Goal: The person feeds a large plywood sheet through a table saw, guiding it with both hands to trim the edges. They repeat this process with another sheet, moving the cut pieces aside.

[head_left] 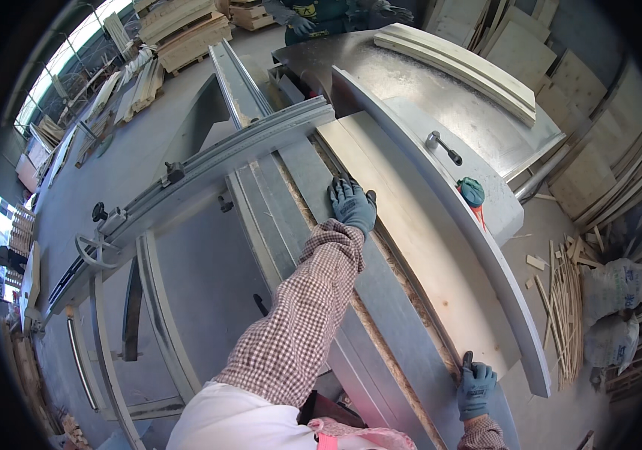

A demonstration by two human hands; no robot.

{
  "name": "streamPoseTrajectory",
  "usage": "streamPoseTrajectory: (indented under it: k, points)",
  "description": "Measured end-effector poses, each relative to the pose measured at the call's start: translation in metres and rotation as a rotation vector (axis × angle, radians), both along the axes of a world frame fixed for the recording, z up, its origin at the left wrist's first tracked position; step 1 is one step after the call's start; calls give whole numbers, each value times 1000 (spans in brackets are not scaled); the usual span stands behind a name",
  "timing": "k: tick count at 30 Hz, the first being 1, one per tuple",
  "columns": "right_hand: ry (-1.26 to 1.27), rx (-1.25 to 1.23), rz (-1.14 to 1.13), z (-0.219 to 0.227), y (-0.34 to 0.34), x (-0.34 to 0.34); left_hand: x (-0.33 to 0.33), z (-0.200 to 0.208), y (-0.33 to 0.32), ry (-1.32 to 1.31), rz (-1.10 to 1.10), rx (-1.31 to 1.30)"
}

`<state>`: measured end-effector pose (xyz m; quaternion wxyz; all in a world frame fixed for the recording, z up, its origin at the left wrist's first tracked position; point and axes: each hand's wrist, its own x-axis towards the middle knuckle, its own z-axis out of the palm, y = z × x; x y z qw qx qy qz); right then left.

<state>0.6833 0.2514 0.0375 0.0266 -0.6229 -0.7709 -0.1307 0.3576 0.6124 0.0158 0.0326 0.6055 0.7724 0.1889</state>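
Observation:
A long pale wooden board [418, 232] lies flat on the grey metal saw table [400, 322], beside the long upright fence [448, 206] on its right. My left hand [353, 204], in a blue-grey work glove, rests flat with fingers extended on the table at the board's left edge, the thumb side by the wood. My right hand [477, 390], gloved alike, is at the board's near end. Its thumb points forward along the corner and the other fingers curl against the end. Sawdust fills the long grooves left of the board.
A crossbar rail [208, 161] with clamps spans the left side above an open metal frame [160, 322]. Stacked planks [452, 64] lie on the far metal table [411, 75], where a gloved co-worker [321, 19] stands. Wood strips [561, 315] and white sacks [616, 289] are at right.

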Motion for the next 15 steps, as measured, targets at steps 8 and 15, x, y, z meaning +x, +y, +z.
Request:
streamPoseTrajectory:
  k: [8, 15]
  points:
    - [82, -39, 38, -1, 5, -2, -3, -5, 2, -50, -13, 26]
    - [117, -39, 69, -13, 4, 5, -1, 0, -1, -31, 1, -12]
